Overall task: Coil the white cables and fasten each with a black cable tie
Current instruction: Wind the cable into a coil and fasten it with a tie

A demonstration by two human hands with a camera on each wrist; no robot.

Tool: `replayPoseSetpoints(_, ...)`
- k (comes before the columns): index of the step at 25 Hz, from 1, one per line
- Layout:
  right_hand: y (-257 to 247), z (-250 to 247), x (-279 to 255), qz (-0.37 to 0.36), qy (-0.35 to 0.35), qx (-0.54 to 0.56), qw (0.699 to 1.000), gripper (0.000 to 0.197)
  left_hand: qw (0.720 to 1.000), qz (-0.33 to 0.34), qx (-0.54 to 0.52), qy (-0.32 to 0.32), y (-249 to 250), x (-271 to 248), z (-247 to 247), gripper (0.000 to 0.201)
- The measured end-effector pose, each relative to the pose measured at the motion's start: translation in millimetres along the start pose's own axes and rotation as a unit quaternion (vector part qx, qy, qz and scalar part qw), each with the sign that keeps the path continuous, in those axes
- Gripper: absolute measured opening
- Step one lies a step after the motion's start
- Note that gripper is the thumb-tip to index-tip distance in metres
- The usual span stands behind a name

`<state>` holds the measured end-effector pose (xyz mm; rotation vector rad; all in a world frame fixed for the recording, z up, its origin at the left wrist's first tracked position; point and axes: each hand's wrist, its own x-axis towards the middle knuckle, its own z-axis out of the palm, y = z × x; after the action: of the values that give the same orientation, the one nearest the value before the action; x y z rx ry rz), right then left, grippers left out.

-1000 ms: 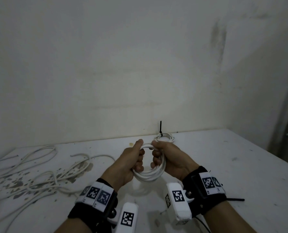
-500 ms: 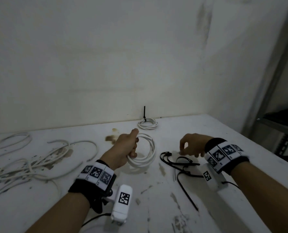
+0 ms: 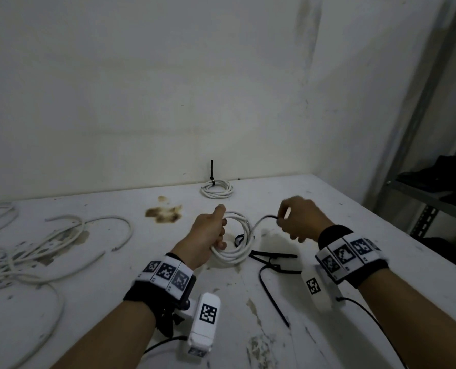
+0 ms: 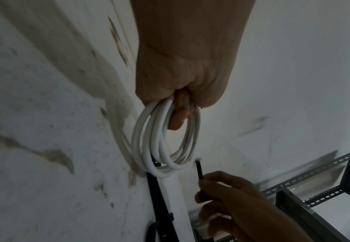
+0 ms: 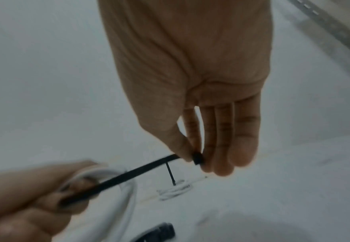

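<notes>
Progress is seen since half a second ago: a black cable tie (image 5: 140, 168) has been lifted from the spare ties (image 3: 272, 265) on the table (image 3: 381, 222) and is pinched at its head by the right hand (image 3: 298, 222). The white coil (image 3: 237, 241) is gripped above the table by the left hand (image 3: 208, 233), fingers curled. Threading is judged to be next.
</notes>
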<state>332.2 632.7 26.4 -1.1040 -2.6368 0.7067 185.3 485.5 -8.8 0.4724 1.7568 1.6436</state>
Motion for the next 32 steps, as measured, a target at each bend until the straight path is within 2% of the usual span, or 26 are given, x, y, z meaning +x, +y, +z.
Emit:
replayPoseSetpoints(2, -5.2, -11.0, -6.9, -0.005, 0.027, 0.113, 0.993, 0.010, 1.000, 0.006, -0.002, 0.006, -0.1, 3.1, 1.0, 0.040)
replayPoseSetpoints(5, -22.1, -18.8, -23.6, -0.026, 0.012, 0.220, 0.975, 0.008, 1.000, 0.017, -0.008, 0.009, 0.6, 5.9, 4.6, 0.043)
replayPoseSetpoints(8, -39.5, -20.8, -39.3, -0.041, -0.078, 0.285, 0.954, 0.018, 0.999, 0.028, -0.017, 0.025, 1.4, 8.2, 3.5, 0.045)
replayPoseSetpoints(10, -47.7, -19.9, -46.7, -0.059, -0.159, 0.340, 0.925, 0.024, 0.998, 0.034, -0.019, 0.041, 3.1, 9.3, -2.1, 0.048)
replayPoseSetpoints(12, -55.0, -15.4, -51.7, -0.090, -0.196, 0.370, 0.904, 0.026, 0.997, 0.041, -0.018, 0.063, 6.0, 10.0, -11.5, 0.049)
replayPoseSetpoints(15, -67.3, -1.5, -53.3, -0.135, -0.186, 0.386, 0.893, 0.019, 0.994, 0.049, -0.031, 0.094, 12.3, 11.4, -30.6, 0.047)
replayPoseSetpoints(19, -93.8, 21.6, -51.8, -0.108, -0.169, 0.463, 0.863, 0.016, 0.988, 0.057, -0.034, 0.141, 18.9, 12.4, -61.3, 0.047)
replayPoseSetpoints(23, -122.0, 42.4, -50.3, -0.104, -0.148, 0.467, 0.866, 0.017, 0.980, 0.093, -0.022, 0.175, 21.6, 7.8, -93.2, 0.049)
replayPoseSetpoints(25, -138.2, 50.8, -47.8, -0.115, -0.147, 0.445, 0.876, 0.016, 0.976, 0.109, 0.001, 0.189, 22.3, 6.6, -110.9, 0.051)
replayPoseSetpoints(27, -154.8, 56.2, -44.4, -0.138, -0.155, 0.424, 0.882, 0.013, 0.976, 0.126, 0.007, 0.179, 23.1, 4.0, -126.9, 0.052)
replayPoseSetpoints(30, -178.4, 62.6, -34.6, -0.165, -0.165, 0.432, 0.871, 0.008, 0.978, 0.155, -0.011, 0.139, 23.7, -5.7, -147.9, 0.049)
replayPoseSetpoints(32, -189.0, 70.5, -25.4, -0.203, -0.113, 0.408, 0.883, 0.008, 0.978, 0.174, -0.017, 0.113, 25.3, -13.2, -158.7, 0.047)
